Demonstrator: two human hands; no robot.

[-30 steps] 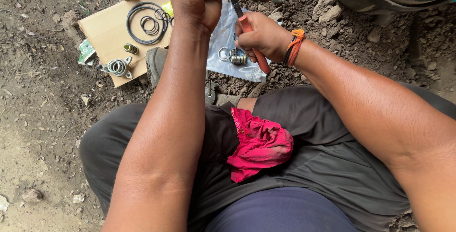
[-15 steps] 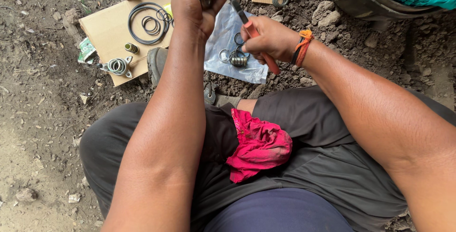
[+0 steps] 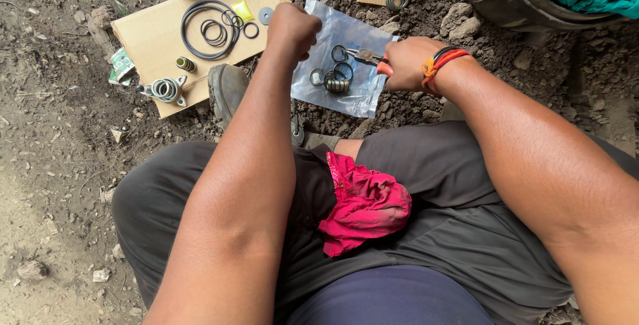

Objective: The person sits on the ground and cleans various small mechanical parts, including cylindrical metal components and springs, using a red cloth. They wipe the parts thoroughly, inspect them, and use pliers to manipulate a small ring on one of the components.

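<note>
Since a second ago both hands have dropped from up near the camera down toward the clear plastic bag (image 3: 346, 65) on the dirt. The pliers, which stood tilted up between the hands, now lie low over the bag.

Right hand (image 3: 407, 64): closed around the orange grips of the pliers (image 3: 367, 56), at the bag's right edge. Left hand (image 3: 293, 28): curled into a loose fist at the bag's upper left corner; it looks pinched on something small, but can't tell what, as the knuckles hide it.

Pliers: long axis runs roughly level across the bag, handles to the right inside the fist, nose pointing left at the black ring (image 3: 339, 52) lying on the bag. Tips are just beside or touching it; can't tell which. The ribbed metal part (image 3: 337, 84) sits just below that ring, also on the bag.

My read on doing this well: keep the nose shallow and close to the plastic, grip the ring lightly so it isn't nicked, and don't snag the film.

Left of the bag: cardboard sheet (image 3: 160, 32) with large and small black rings, washers and a spring. Nearer the body than the bag: red rag (image 3: 366, 205) on the lap.
</note>
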